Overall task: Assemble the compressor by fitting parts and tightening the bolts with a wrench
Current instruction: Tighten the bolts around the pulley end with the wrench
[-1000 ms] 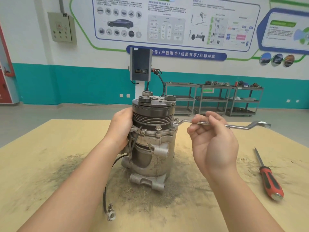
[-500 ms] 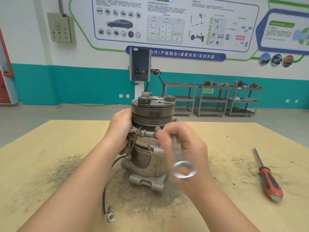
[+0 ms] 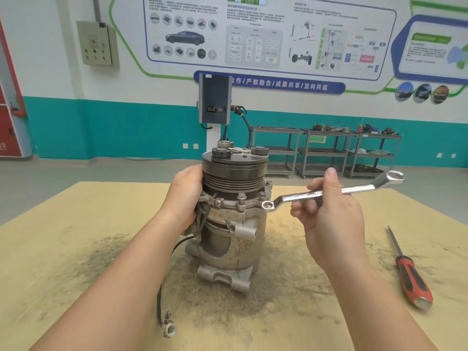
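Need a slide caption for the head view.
Left hand steadies upright compressor; right hand holds ring wrench beside a flange bolt.

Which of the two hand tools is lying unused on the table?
The red-handled screwdriver, lying alone on the table at the right. The other tool, the silver wrench, is held in the right hand beside the compressor.

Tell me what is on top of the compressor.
On the compressor top plate, three round rubber-capped discs stand. Small fittings lie between them, too small to tell. The pulley's left side is covered by the left hand.

A red-handled screwdriver (image 3: 409, 272) lies on the wooden table (image 3: 76, 249) — metal shelving (image 3: 326, 150) stands behind.
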`<action>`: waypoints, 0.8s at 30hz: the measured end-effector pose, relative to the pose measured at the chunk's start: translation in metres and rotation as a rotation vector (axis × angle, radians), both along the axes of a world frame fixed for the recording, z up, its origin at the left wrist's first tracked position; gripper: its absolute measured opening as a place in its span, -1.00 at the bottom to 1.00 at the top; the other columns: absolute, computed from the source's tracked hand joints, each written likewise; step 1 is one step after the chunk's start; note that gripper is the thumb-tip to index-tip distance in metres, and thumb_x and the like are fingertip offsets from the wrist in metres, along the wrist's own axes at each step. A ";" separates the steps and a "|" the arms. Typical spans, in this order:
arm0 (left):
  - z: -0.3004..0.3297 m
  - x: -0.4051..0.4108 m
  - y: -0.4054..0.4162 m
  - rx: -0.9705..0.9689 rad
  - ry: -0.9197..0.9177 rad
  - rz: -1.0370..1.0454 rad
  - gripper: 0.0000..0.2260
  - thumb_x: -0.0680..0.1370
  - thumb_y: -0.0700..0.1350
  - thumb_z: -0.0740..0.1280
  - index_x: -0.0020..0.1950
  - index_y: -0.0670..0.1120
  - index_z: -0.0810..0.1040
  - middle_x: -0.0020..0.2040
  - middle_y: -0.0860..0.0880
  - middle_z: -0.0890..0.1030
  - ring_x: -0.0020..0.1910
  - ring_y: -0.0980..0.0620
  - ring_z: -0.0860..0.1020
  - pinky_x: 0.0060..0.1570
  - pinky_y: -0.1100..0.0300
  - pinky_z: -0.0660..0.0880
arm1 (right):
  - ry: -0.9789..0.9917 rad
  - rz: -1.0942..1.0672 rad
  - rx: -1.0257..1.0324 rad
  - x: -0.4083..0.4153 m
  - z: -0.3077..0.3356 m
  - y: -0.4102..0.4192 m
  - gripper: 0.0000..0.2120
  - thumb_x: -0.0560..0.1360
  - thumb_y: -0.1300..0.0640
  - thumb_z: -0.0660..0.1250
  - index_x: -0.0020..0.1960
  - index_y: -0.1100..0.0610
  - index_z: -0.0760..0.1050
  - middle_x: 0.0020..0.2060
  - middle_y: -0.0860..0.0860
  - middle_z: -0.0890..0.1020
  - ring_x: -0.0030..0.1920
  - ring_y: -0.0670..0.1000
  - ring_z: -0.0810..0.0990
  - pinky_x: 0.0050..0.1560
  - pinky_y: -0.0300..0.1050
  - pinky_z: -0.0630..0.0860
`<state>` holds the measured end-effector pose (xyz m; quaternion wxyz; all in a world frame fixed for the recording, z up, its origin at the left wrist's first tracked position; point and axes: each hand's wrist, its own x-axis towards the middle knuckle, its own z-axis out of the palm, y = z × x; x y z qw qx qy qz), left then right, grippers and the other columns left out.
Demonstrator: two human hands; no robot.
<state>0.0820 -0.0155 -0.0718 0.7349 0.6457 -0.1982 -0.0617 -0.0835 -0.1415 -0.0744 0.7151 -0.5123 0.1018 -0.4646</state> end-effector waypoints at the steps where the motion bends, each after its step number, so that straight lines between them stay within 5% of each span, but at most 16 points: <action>1: 0.000 0.000 0.000 0.005 -0.002 0.003 -0.70 0.64 -0.02 0.18 -0.16 -0.08 0.61 -0.12 -0.09 0.68 -0.04 -0.08 0.60 -0.02 -0.04 0.49 | -0.010 0.028 0.046 0.000 0.001 -0.003 -0.64 0.63 -0.09 0.16 -0.19 0.15 0.44 -0.58 -0.04 0.40 -0.52 -0.06 0.48 -0.47 -0.26 0.44; 6: 0.000 0.000 -0.001 0.002 0.007 0.014 -0.70 0.64 -0.03 0.17 -0.18 -0.08 0.61 -0.18 -0.07 0.69 -0.10 -0.06 0.61 -0.09 0.02 0.50 | -0.076 0.192 0.157 -0.004 0.007 -0.011 -0.77 0.63 0.02 0.19 -0.11 0.16 0.42 -0.43 0.07 0.61 -0.51 -0.06 0.44 -0.56 -0.32 0.27; 18: 0.000 0.002 0.000 -0.013 -0.001 0.006 -0.69 0.63 -0.04 0.18 -0.22 -0.08 0.59 -0.29 0.00 0.67 -0.17 0.00 0.58 -0.18 0.09 0.46 | -0.033 0.249 0.161 0.005 0.001 -0.010 -0.79 0.64 0.11 0.17 -0.12 0.18 0.42 -0.51 0.01 0.46 -0.52 -0.09 0.33 -0.52 -0.30 0.19; 24: -0.001 0.002 0.000 -0.012 -0.025 0.021 -0.68 0.64 -0.05 0.17 -0.24 -0.06 0.58 -0.34 0.04 0.67 -0.18 0.02 0.58 -0.22 0.13 0.43 | -0.075 0.232 0.157 0.005 0.000 -0.008 -0.76 0.42 0.05 0.36 -0.10 0.23 0.44 -0.50 -0.01 0.47 -0.54 -0.14 0.37 -0.59 -0.35 0.25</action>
